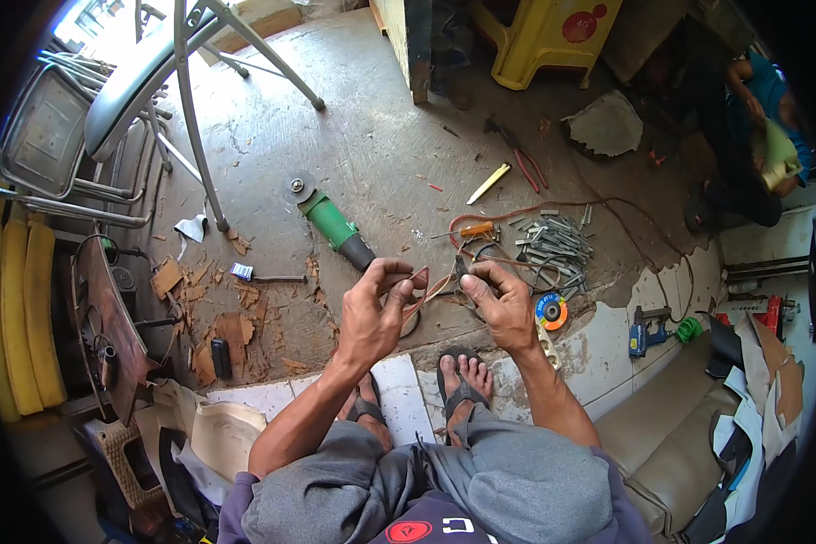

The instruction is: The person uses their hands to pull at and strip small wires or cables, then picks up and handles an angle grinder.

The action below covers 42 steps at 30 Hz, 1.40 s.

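Note:
My left hand (pixel 381 304) is closed on a reddish-brown electrical cable (pixel 421 283), its fingers pinched near a bend. My right hand (pixel 499 304) grips a small dark object (pixel 461 269) at the cable, too small to name. Behind them on the floor are an orange-handled screwdriver (pixel 476 229), a loose pile of metal staples or strips (pixel 558 249) and a green angle grinder (pixel 331 220). A round orange-and-blue disc (pixel 551 311) lies beside my right wrist. Farther back are red-handled pliers (pixel 523 165) and a yellow cutter knife (pixel 488 183).
A co-worker (pixel 748 136) sits at the back right. Metal folding chairs (pixel 41 136) and yellow foam rolls (pixel 18 308) stand at left. A yellow stool (pixel 544 45) is at the back. A blue nail gun (pixel 648 331) and a beige cushioned seat (pixel 653 426) are at right.

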Tool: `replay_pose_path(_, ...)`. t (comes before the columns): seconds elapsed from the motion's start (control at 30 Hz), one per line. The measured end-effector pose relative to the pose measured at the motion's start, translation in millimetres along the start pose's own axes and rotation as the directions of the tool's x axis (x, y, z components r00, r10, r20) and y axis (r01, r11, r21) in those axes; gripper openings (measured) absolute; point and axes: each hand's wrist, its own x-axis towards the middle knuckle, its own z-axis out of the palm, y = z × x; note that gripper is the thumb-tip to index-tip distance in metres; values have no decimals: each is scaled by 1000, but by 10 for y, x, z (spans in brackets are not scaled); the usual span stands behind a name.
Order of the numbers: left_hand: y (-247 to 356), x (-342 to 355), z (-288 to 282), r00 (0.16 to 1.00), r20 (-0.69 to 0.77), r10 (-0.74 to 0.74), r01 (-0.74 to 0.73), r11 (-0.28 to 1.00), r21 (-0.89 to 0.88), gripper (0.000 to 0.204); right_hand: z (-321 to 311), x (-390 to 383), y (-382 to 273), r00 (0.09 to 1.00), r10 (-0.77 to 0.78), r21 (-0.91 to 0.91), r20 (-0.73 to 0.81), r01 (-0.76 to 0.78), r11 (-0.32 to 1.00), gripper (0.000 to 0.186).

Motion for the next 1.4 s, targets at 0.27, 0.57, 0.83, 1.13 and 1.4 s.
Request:
replay_pose_path(0.27, 7, 50, -100, 983, -74, -167, 135, 938, -320, 18, 258, -143, 69, 947, 157, 332, 278, -249, 910, 20)
replay_pose_path(0.57, -43, -32, 52, 984, 63, -165, 174, 848, -500, 20, 484, -81, 240, 993, 83, 237, 84, -100, 966, 23)
replay_pose_path(0.83, -9, -74, 113, 964, 167, -208, 263, 839, -477, 21, 441, -97, 206, 991, 129, 201, 16, -130, 971, 22)
replay_pose_path(1.13, 27, -42, 71, 935, 172, -311, 355, 824, -441, 23, 311, -135, 104, 997, -66, -162, -44, 58, 985, 19)
replay_pose_path(1.4, 51, -46, 141, 939, 140, -314, 344, 862, -373, 22, 231, -112, -40, 796, -588, -772, 141, 461, 438, 12)
